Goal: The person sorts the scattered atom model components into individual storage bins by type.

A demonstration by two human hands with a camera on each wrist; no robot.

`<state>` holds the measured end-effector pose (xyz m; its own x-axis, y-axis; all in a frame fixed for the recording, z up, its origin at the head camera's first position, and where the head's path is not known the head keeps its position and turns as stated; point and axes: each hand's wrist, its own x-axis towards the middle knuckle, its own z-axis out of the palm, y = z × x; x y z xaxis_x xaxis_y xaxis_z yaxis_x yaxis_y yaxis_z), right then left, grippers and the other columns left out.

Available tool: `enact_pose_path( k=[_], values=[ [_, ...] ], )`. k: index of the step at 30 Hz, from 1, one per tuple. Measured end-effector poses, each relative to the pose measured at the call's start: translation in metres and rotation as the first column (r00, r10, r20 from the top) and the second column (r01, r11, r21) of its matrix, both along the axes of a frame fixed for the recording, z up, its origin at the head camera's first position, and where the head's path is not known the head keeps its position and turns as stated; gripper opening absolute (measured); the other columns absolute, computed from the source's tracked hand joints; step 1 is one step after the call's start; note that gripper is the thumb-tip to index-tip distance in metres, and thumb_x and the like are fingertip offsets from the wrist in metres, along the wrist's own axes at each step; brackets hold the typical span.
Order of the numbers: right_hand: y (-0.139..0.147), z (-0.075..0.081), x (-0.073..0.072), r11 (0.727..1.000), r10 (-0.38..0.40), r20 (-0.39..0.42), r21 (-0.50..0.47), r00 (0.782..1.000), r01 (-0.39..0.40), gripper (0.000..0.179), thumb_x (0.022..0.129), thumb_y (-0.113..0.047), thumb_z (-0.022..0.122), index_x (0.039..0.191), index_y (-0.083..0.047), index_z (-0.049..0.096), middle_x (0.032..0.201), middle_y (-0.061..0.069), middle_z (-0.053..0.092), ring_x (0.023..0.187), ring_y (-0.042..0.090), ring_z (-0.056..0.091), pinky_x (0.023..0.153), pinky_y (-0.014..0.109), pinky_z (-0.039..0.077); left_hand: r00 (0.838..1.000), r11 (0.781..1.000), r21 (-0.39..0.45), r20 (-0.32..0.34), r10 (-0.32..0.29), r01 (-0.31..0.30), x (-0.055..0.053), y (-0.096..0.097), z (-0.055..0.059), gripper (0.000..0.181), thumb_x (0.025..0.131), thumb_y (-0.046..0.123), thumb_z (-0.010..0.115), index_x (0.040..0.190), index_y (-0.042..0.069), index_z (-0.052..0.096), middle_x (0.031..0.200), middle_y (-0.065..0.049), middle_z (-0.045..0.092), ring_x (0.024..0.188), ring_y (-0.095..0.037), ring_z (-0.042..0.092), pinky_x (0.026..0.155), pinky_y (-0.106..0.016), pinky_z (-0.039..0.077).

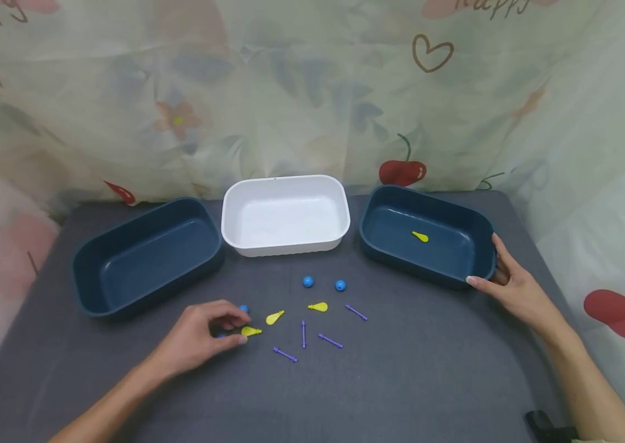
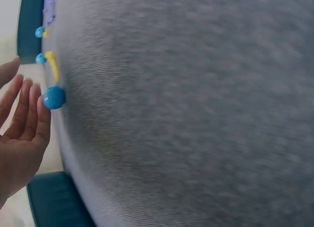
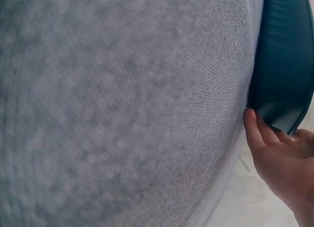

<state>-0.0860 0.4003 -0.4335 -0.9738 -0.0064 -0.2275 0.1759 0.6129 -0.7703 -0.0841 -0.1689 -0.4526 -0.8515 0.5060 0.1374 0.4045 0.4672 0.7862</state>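
In the head view my left hand [image 1: 197, 335] is low over the cloth, thumb and fingers apart on either side of a small yellow pear-shaped piece [image 1: 250, 331]. A blue bead [image 1: 243, 309] shows just beyond its fingers, and another blue bit is mostly hidden under them. The left wrist view has these fingers [image 2: 30, 114] loosely extended beside a blue bead [image 2: 54, 98]. My right hand [image 1: 524, 294] grips the near right corner of the right dark blue tray [image 1: 417, 266], thumb by the front rim, fingers at the end wall. One yellow piece [image 1: 420, 237] lies inside that tray.
A white tray [image 1: 285, 251] stands at the back middle, another dark blue tray [image 1: 152, 301] at the left. Between lie two blue beads [image 1: 309, 282], two more yellow pieces [image 1: 318, 307] and several purple knob-ended rods [image 1: 331, 341]. Patterned fabric [image 1: 301, 92] hangs behind the table.
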Motion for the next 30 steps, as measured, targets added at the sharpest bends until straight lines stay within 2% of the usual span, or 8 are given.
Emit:
enact_pose_path(
  k=[3,10,17,23,30],
  values=[
    [0.000,0.000,0.000,1.000,0.006,0.004,-0.006,1.000,-0.006,0.102,0.097,-0.035,0.066,0.154,-0.031,-0.018,0.163,0.022,0.002,0.141,0.049,0.025,0.078,0.004,0.040,0.999,1.000,-0.025,-0.032,-0.002,0.001,0.001,0.000,-0.006,0.033,0.073,0.008,0.089,0.102,0.016,0.076,0.099,0.010,0.070,0.082,-0.011,0.066,0.074,-0.026,0.056],
    [-0.001,0.001,0.000,1.000,0.011,0.003,-0.022,1.000,-0.011,0.102,0.097,-0.035,0.066,0.154,-0.032,-0.018,0.163,0.021,0.002,0.143,0.048,0.024,0.079,0.004,0.040,0.998,0.996,-0.092,-0.060,0.010,-0.016,0.003,0.002,-0.012,0.034,0.072,0.009,0.089,0.102,0.019,0.076,0.097,0.011,0.069,0.082,-0.007,0.064,0.074,-0.026,0.055],
    [-0.001,0.002,0.000,1.000,0.011,0.011,-0.008,1.000,-0.011,0.102,0.097,-0.034,0.066,0.154,-0.030,-0.019,0.162,0.024,0.004,0.141,0.050,0.026,0.078,0.004,0.040,0.996,0.993,-0.113,-0.084,0.022,-0.031,0.003,0.003,-0.017,0.033,0.071,0.008,0.090,0.099,0.018,0.076,0.091,0.009,0.067,0.080,-0.006,0.062,0.071,-0.025,0.054],
    [-0.001,0.003,-0.002,1.000,0.010,0.018,0.017,1.000,-0.010,0.102,0.097,-0.036,0.066,0.154,-0.030,-0.019,0.162,0.025,0.005,0.141,0.050,0.026,0.077,0.004,0.040,0.995,0.989,-0.140,-0.088,0.037,-0.050,0.003,0.005,-0.020,0.030,0.071,0.010,0.090,0.096,0.020,0.076,0.087,0.011,0.064,0.077,-0.004,0.059,0.069,-0.023,0.052],
    [0.000,0.004,-0.001,1.000,0.013,0.008,0.005,1.000,-0.013,0.102,0.098,-0.033,0.065,0.155,-0.030,-0.019,0.160,0.028,0.009,0.140,0.051,0.027,0.077,0.003,0.039,0.997,0.986,-0.159,-0.071,0.033,-0.043,0.000,0.008,-0.019,0.025,0.072,0.011,0.089,0.088,0.022,0.073,0.082,0.011,0.061,0.075,-0.005,0.057,0.068,-0.023,0.051]
  ],
)
